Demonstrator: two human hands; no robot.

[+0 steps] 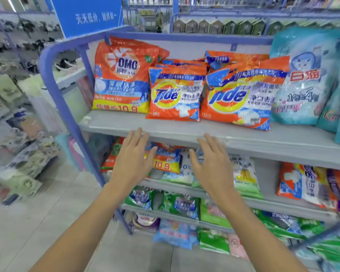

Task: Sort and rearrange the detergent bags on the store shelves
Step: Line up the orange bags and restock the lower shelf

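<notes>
Both hands empty, fingers spread. My left hand (133, 160) and right hand (214, 165) hover below the top shelf (126, 127). Small Tide bag (175, 93) stands upright directly above and between them; left slightly nearer, I judge.

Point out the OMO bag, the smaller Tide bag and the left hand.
OMO bag (122, 75): head view, on its round logo.
Smaller Tide bag (175, 94): head view, on its front panel.
Left hand (133, 160): head view, on the back of the hand.
</notes>
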